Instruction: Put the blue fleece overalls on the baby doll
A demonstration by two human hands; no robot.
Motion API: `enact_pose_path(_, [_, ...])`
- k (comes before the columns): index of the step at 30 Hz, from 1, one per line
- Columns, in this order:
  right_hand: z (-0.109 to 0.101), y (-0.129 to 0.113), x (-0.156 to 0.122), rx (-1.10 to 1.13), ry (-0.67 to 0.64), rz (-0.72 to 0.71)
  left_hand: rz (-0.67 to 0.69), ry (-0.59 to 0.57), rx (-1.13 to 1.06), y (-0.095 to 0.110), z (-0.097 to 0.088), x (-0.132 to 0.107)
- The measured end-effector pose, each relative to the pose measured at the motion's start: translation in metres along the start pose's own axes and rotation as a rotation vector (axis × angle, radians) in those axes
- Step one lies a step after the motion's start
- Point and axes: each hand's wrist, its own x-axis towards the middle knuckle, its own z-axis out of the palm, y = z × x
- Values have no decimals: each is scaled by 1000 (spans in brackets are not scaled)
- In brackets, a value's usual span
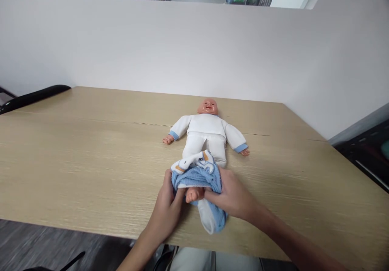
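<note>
A baby doll point(206, 125) in a white top and white trousers with blue cuffs lies on its back, head away from me. Around its lower legs is a bunched blue and white garment point(196, 177), probably small pants, with a printed pattern on the turned part. My left hand point(170, 202) grips the garment's left edge, thumb by the opening. On the other side my right hand point(229, 194) pinches the right edge. One bare doll foot point(194, 194) pokes out between my thumbs. A loose blue and white leg of the garment hangs toward me; the other foot is hidden.
The doll rests on a wooden table point(106, 153), whose front edge is close to my lap. A white partition point(182, 48) rises behind it. A black curved object point(36, 97) sits at the left edge, and a dark item point(367, 153) stands at the right.
</note>
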Motion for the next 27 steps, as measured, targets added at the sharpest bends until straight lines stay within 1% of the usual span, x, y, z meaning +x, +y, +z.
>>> enact_pose_path(2, [-7,5,8,-46,29,-38,17,-1,-6,3,-3,8])
enact_pose_path(4, [-18,11,17,-75,29,-80,41,-31,-5,4,-8,18])
enact_pose_path(6, [-31,17,27,-54,-36,-101,66,-79,-13,5,-14,28])
enact_pose_path(9, [-43,28,36,3,-142,-77,89,-160,-81,9,-25,40])
enact_pose_path(12, [-45,37,40,52,-148,-55,70,-246,-139,13,-33,50])
enact_pose_path(17, [-40,43,38,160,-184,1,20,-374,-125,21,-38,67])
enact_pose_path(20, [-42,49,34,260,-133,30,22,-408,-118,29,-40,73])
enact_pose_path(22, [-45,56,31,389,-85,18,24,-424,-86,33,-43,74])
enact_pose_path(24, [-49,65,28,521,-52,15,28,-442,-42,33,-46,74])
enact_pose_path(27, [-56,80,24,673,-68,94,45,-470,-31,27,-52,72])
